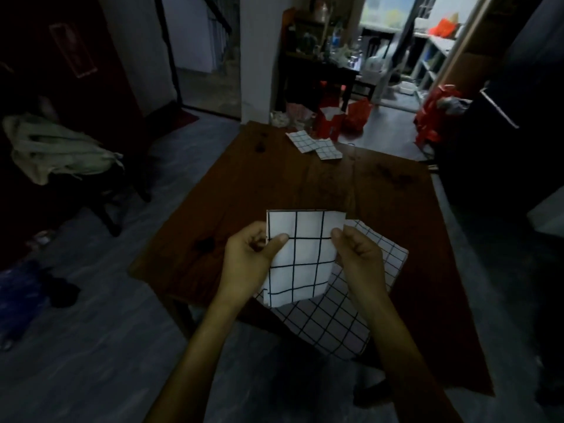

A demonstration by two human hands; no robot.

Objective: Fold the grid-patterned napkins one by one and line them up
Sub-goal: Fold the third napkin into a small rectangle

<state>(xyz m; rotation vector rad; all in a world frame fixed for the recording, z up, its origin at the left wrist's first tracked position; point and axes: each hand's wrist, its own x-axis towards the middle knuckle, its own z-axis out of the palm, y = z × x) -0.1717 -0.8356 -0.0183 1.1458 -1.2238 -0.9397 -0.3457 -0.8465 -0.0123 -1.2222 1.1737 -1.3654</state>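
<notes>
Napkin [300, 254]: centre frame, raised above the table [213, 227].
Left hand [250, 257]: you pinch its left edge.
Right hand [357, 254]: you pinch its right edge.
Risk: uneven pull probably skews your fold.

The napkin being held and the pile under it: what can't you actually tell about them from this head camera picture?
- Held napkin: its layer count is hidden; both side edges sit under the left hand and right hand.
- Pile of napkins: the held napkin and right forearm cover much of it, so no count.
- Two folded napkins at the table's far end: too small and dim to judge neatness.
</notes>
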